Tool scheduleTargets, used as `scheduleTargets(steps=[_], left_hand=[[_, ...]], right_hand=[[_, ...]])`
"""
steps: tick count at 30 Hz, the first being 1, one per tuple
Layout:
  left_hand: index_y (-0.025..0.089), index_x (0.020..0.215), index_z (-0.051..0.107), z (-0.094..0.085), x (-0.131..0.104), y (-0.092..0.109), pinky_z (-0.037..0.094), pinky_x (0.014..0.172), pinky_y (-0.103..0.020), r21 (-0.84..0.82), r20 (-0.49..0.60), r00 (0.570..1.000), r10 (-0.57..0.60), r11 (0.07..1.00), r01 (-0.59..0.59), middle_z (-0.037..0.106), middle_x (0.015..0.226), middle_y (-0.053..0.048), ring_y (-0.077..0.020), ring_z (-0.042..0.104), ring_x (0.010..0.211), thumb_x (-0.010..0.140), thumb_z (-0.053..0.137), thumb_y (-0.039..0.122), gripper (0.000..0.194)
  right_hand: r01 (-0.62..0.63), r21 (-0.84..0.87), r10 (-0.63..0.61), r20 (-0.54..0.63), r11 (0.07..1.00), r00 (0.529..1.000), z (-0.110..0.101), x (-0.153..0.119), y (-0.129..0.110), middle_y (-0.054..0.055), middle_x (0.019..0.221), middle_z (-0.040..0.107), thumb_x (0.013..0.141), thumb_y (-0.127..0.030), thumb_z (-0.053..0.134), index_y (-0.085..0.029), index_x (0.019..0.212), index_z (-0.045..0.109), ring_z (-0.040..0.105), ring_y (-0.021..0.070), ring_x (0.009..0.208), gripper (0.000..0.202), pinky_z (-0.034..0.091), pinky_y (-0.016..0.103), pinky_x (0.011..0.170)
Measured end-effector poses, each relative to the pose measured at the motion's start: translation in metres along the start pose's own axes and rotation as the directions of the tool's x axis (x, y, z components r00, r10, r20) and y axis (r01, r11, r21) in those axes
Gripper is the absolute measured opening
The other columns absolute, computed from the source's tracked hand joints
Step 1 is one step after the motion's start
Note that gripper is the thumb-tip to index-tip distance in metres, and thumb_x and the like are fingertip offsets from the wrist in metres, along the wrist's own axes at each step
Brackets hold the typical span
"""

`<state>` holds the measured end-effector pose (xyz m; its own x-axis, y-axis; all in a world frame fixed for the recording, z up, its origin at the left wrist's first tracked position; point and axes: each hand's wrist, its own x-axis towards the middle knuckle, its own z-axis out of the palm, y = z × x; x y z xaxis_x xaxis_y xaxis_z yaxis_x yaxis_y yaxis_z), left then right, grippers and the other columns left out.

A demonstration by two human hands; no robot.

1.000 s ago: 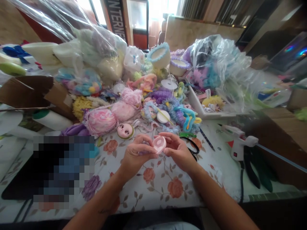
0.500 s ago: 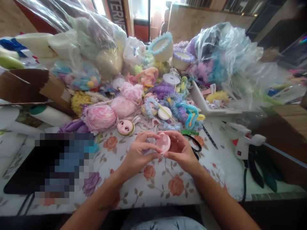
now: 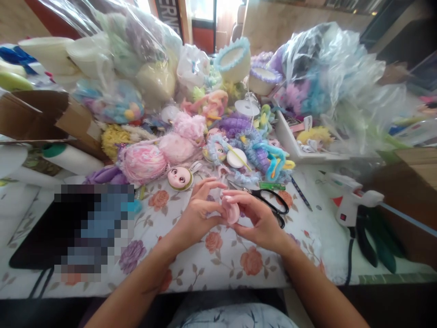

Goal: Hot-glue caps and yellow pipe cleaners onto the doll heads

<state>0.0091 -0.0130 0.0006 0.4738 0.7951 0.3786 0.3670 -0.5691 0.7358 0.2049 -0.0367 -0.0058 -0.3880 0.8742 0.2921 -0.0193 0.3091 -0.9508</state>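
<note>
Between my fingertips, above the flowered cloth, is a small pale pink cup-shaped piece [image 3: 232,212]. My left hand [image 3: 200,213] pinches its left side with thumb and fingers. On the other side, my right hand [image 3: 262,220] has its fingers over the top edge and its thumb near the bottom. The fingers cover part of the piece, so its full shape is hidden. Black-handled scissors [image 3: 280,200] lie just beyond my right hand. A round doll face [image 3: 180,177] with painted eyes rests beyond my left hand.
A white glue gun [image 3: 348,205] stands at the right, near dark-handled pliers [image 3: 367,246]. Pink yarn [image 3: 143,163], dolls and trims pile up at the back. A white tray [image 3: 317,158] sits back right. A dark flat device [image 3: 37,237], partly blurred out, lies left.
The pink piece has been turned, so its hollow inside faces me less. My right fingers have moved over its top, and more of the scissors shows. The view has shifted slightly.
</note>
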Motion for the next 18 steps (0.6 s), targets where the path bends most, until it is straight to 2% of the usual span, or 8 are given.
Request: scheduleTargets(steps=[3, 7, 10, 13, 16, 18], left_hand=[[0.023, 0.068, 0.071, -0.0008, 0.0001, 0.0007, 0.031, 0.112, -0.048, -0.01, -0.015, 0.999, -0.033, 0.999, 0.033, 0.056, 0.127, -0.005, -0.0289, 0.034, 0.135, 0.077, 0.073, 0.017, 0.011], [0.023, 0.076, 0.07, -0.0045, 0.0011, 0.0007, 0.031, 0.111, -0.044, -0.038, -0.166, 0.981, -0.096, 0.995, 0.091, 0.061, 0.122, -0.005, -0.026, 0.042, 0.129, 0.083, 0.067, 0.02, 0.008], [0.021, 0.081, 0.066, -0.0064, 0.0013, -0.0008, 0.04, 0.101, -0.037, -0.136, -0.281, 0.935, -0.218, 0.973, 0.186, 0.065, 0.108, -0.005, -0.0207, 0.056, 0.112, 0.089, 0.061, 0.023, 0.01], [0.02, 0.084, 0.063, -0.0051, 0.0004, -0.0023, 0.046, 0.088, -0.03, -0.191, -0.318, 0.887, -0.334, 0.939, 0.285, 0.067, 0.097, -0.003, -0.016, 0.06, 0.095, 0.095, 0.051, 0.028, 0.018], [0.018, 0.069, 0.06, -0.003, -0.0003, -0.0029, 0.045, 0.081, -0.026, -0.12, -0.319, 0.883, -0.345, 0.939, 0.323, 0.068, 0.089, -0.002, -0.0145, 0.061, 0.088, 0.096, 0.046, 0.031, 0.033], [0.018, 0.069, 0.062, -0.0023, -0.0003, -0.0023, 0.045, 0.08, -0.025, -0.052, -0.336, 0.884, -0.325, 0.944, 0.327, 0.069, 0.088, -0.002, -0.0144, 0.062, 0.086, 0.093, 0.054, 0.031, 0.028]], right_hand=[[0.022, -0.057, -0.025, -0.05, 0.998, 0.998, -0.001, 0.0009, -0.0003, 0.008, 0.136, 0.053, 0.076, 0.0, 0.064, -0.03, 0.123, 0.058, 0.047, 0.0258, 0.131, 0.056, 0.044, 0.042, 0.105], [-0.047, 0.163, 0.067, -0.123, 0.986, 0.99, -0.0059, 0.0029, -0.0002, 0.009, 0.139, 0.051, 0.078, -0.007, 0.068, -0.029, 0.126, 0.055, 0.052, 0.0261, 0.127, 0.054, 0.043, 0.043, 0.104], [-0.094, 0.325, 0.151, -0.155, 0.941, 0.976, -0.0092, 0.0049, 0.0004, 0.009, 0.134, 0.055, 0.078, -0.012, 0.072, -0.029, 0.124, 0.055, 0.055, 0.0263, 0.123, 0.052, 0.046, 0.042, 0.101], [-0.124, 0.42, 0.199, -0.141, 0.899, 0.97, -0.0091, 0.0063, 0.0014, 0.008, 0.13, 0.058, 0.078, -0.016, 0.073, -0.031, 0.124, 0.055, 0.057, 0.0269, 0.12, 0.052, 0.049, 0.042, 0.097], [-0.142, 0.449, 0.213, -0.113, 0.882, 0.971, -0.0067, 0.0067, 0.0025, 0.008, 0.129, 0.059, 0.078, -0.018, 0.074, -0.031, 0.125, 0.054, 0.057, 0.0273, 0.12, 0.053, 0.049, 0.043, 0.097], [-0.148, 0.44, 0.21, -0.096, 0.886, 0.973, -0.0048, 0.0064, 0.0027, 0.008, 0.128, 0.059, 0.078, -0.019, 0.074, -0.03, 0.124, 0.054, 0.056, 0.027, 0.12, 0.052, 0.049, 0.044, 0.098]])
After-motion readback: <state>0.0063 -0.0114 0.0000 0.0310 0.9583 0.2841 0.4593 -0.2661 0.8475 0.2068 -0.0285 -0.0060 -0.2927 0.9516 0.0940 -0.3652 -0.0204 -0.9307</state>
